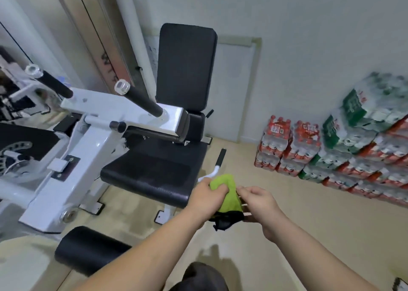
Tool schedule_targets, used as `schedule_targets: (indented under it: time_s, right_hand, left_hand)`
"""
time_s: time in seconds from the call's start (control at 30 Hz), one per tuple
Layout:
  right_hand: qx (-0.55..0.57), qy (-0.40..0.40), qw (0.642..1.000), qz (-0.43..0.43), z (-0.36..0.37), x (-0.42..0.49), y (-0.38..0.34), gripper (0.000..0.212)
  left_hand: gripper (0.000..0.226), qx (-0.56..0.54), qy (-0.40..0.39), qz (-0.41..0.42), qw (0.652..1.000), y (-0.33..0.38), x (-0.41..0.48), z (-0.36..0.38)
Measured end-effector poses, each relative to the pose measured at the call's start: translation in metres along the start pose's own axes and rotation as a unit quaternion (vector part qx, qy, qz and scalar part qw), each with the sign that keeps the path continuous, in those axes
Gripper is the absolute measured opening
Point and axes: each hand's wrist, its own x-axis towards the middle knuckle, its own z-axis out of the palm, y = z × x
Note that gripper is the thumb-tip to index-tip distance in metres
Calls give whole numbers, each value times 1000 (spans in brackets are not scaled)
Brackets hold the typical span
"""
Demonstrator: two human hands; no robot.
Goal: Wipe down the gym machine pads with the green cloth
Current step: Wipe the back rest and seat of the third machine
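Note:
A white gym machine stands at the left with a black seat pad [154, 171], an upright black back pad [186, 66] and a black roller pad [88, 250] near the floor. In front of the seat's right corner, my left hand [206, 197] grips a bunched green cloth [225, 190]. My right hand [259, 201] pinches the cloth's right edge, and a black piece of fabric [227, 221] hangs below it. Both hands are in the air, just off the seat pad.
Two black handles with clear end caps [121, 87] stick out over the seat. A side grip bar [220, 157] rises beside the seat. Stacked packs of bottled water [344, 145] line the right wall. Beige floor [309, 235] lies between them and me.

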Motion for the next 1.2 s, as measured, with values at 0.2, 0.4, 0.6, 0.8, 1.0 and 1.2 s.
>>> schedule_targets:
  time_s: [0.2, 0.4, 0.6, 0.8, 1.0, 1.2]
  right_hand:
    - [-60, -9, 998, -1, 3, 96, -56, 34]
    - [-87, -1, 996, -12, 4, 208, -115, 24]
    - [-121, -36, 992, -1, 6, 292, -153, 20]
    - [-201, -121, 972, 6, 16, 392, -209, 22]
    - [-212, -194, 958, -10, 32, 448, -253, 22]
    - [-258, -149, 949, -100, 75, 506, -324, 33]
  left_hand:
    - [21, -19, 33, -30, 999, 48, 82, 10]
    - [28, -31, 55, -64, 996, 71, 193, 26]
    - [29, -66, 67, -140, 986, 91, 256, 36]
    - [25, -132, 157, -187, 961, 126, 333, 39]
    - [33, -167, 200, -240, 935, 148, 373, 45]
    - [31, -181, 257, -222, 923, 175, 438, 1]
